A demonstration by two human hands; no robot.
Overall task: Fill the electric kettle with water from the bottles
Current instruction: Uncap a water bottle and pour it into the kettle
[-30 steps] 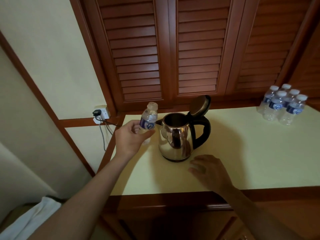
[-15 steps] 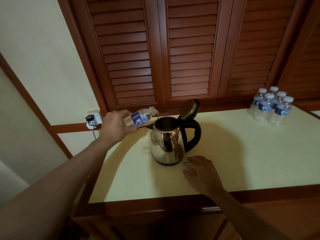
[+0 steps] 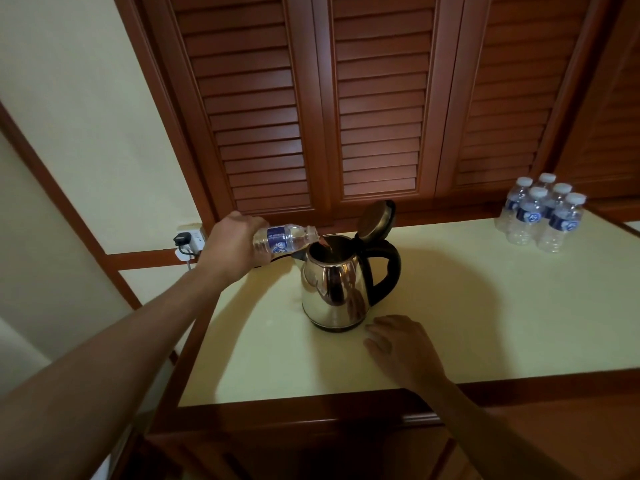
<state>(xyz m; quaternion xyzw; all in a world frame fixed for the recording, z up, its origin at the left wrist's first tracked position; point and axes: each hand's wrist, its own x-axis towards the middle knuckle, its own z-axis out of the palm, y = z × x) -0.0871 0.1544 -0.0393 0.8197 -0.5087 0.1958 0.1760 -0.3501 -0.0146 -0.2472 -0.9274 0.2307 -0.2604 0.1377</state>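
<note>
A steel electric kettle [image 3: 334, 289] with a black handle stands on the pale yellow counter [image 3: 485, 306], its lid [image 3: 375, 220] swung up and open. My left hand [image 3: 235, 245] grips a small clear water bottle [image 3: 285, 238] with a blue label, tipped on its side with its uncapped mouth over the kettle's opening. Water runs from the mouth into the kettle. My right hand [image 3: 403, 348] rests flat on the counter just in front of the kettle's base, fingers relaxed, holding nothing.
Several capped water bottles [image 3: 543, 213] stand grouped at the counter's back right. A wall socket with a black plug [image 3: 188, 239] sits left of the counter. Louvred wooden doors [image 3: 346, 116] rise behind. The counter's wooden front edge [image 3: 346, 407] runs below my right hand.
My left hand has lifted the bottle from upright beside the kettle, tipped it sideways and brought its mouth over the kettle's opening. My right hand has stayed on the counter.
</note>
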